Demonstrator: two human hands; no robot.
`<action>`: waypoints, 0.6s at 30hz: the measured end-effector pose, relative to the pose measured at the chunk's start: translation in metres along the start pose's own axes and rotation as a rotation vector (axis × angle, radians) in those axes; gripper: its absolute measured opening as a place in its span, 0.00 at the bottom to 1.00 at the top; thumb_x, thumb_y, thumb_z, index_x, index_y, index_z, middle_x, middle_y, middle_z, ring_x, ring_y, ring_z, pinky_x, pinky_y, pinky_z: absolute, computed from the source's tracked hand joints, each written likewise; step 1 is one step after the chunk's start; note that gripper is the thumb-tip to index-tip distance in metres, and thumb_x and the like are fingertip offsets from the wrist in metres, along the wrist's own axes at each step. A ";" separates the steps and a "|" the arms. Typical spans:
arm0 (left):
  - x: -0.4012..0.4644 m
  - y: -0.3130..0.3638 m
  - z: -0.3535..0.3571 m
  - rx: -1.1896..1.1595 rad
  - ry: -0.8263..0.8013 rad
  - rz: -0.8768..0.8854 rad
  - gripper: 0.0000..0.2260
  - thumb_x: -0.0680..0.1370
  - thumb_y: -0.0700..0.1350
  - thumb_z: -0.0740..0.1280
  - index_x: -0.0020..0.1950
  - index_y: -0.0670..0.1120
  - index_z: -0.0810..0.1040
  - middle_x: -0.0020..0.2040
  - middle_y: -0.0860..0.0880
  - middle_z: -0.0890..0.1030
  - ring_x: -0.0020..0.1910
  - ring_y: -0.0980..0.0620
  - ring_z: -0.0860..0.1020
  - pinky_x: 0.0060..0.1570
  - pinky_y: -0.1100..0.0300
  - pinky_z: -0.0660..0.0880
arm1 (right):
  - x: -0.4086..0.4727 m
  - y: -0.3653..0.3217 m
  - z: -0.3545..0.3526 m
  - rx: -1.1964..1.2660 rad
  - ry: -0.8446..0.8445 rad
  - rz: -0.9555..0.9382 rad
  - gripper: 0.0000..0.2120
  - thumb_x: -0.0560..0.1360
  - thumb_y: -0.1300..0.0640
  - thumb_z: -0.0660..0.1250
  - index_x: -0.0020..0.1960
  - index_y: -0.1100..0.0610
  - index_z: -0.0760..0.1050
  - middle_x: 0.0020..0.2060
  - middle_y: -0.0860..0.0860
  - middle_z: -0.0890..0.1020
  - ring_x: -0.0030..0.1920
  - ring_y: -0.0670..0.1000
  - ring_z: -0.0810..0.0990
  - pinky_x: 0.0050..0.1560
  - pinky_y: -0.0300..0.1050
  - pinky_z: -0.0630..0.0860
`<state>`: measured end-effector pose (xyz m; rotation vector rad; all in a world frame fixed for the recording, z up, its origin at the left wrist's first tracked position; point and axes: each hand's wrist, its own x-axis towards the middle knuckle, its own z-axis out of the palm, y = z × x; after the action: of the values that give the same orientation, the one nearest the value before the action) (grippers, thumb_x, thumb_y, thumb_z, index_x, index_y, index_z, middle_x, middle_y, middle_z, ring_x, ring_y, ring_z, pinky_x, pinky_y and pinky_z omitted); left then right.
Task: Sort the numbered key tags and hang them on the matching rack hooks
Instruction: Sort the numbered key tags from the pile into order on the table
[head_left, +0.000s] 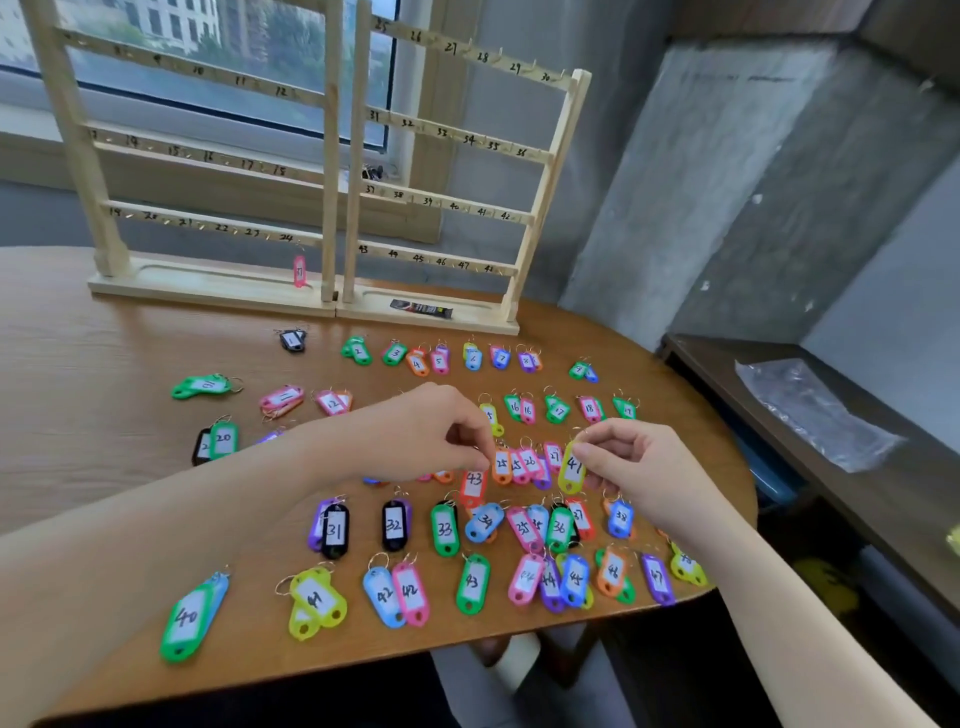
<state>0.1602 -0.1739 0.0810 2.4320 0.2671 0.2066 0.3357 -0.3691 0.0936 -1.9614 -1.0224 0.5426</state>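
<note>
Several coloured numbered key tags lie in rows on the brown table (104, 493). My right hand (639, 467) pinches the ring of a yellow tag marked 41 (571, 467), which hangs above the table. My left hand (436, 431) pinches the ring of a red tag marked 43 (474, 486) that dangles below it. Two wooden racks stand at the back, the left rack (208, 156) with hooks up to 24 and the right rack (447, 197) with hooks 25 to 48. One pink tag (299, 270) hangs on the left rack near hook 24.
A small dark packet (421, 309) lies on the right rack's base. A side bench (779, 395) with a clear plastic bag (810, 410) stands to the right of the table. A window is behind the racks. The table's rounded edge runs close under my right forearm.
</note>
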 end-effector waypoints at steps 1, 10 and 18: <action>0.002 0.001 0.003 -0.010 -0.009 -0.001 0.02 0.78 0.47 0.73 0.49 0.52 0.86 0.41 0.57 0.83 0.38 0.65 0.78 0.38 0.72 0.70 | -0.002 0.002 -0.001 -0.008 0.009 0.003 0.02 0.78 0.56 0.72 0.48 0.54 0.83 0.36 0.50 0.86 0.35 0.45 0.81 0.38 0.40 0.76; 0.011 0.017 0.033 -0.112 -0.141 0.027 0.03 0.77 0.48 0.74 0.46 0.49 0.84 0.40 0.55 0.84 0.40 0.63 0.80 0.40 0.71 0.73 | -0.027 0.021 -0.012 -0.080 0.002 0.041 0.05 0.78 0.53 0.71 0.47 0.54 0.83 0.37 0.48 0.86 0.35 0.42 0.82 0.37 0.32 0.75; 0.022 0.031 0.051 -0.183 -0.131 0.029 0.05 0.78 0.50 0.73 0.47 0.49 0.83 0.41 0.55 0.83 0.38 0.63 0.78 0.39 0.70 0.73 | -0.046 0.032 -0.041 -0.239 0.084 0.017 0.05 0.79 0.51 0.70 0.45 0.48 0.84 0.37 0.44 0.85 0.40 0.43 0.84 0.42 0.33 0.78</action>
<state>0.1970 -0.2234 0.0638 2.2575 0.1473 0.0799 0.3518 -0.4364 0.0898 -2.1850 -1.0576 0.3561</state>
